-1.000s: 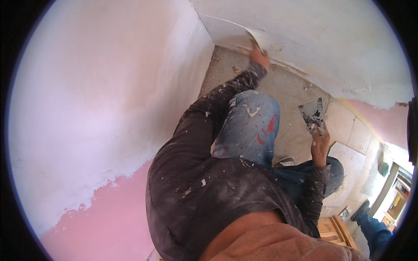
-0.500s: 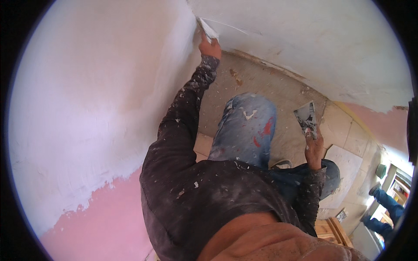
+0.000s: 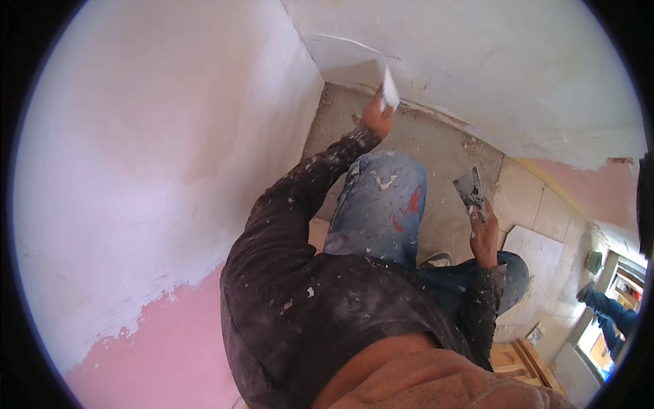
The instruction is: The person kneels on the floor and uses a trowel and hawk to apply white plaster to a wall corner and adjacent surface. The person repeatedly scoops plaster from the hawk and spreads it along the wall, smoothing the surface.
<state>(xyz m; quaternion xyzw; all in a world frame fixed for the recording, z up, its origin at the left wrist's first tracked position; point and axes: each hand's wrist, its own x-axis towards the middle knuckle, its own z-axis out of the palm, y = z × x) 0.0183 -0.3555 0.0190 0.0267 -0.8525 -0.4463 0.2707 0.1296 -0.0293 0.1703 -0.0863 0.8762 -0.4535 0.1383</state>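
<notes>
My left hand (image 3: 378, 117) is closed on a putty knife (image 3: 390, 90) with a whitish blade, held by the lower part of the far wall (image 3: 477, 75); whether the blade touches the wall I cannot tell. Beside my right knee, my right hand (image 3: 484, 235) grips a wide scraper (image 3: 471, 189). Dark smears and pale filler mark that scraper's blade, which points up and away from me. White plaster covers the left wall (image 3: 157, 150) down to a ragged edge, with pink paint (image 3: 163, 341) below. A thin raised line (image 3: 351, 42) runs across the far wall near the corner.
Rough grey floor (image 3: 436, 146) lies before my knees, with pale tiles (image 3: 524, 194) to the right. A flat board (image 3: 535, 255) rests on the tiles. Near me at the lower right is a wooden frame (image 3: 524, 361). Another person's legs (image 3: 610, 313) show at the far right.
My left hand with the putty knife has come away from the corner, moving right and nearer along the far wall. My right hand with the scraper has shifted only slightly.
</notes>
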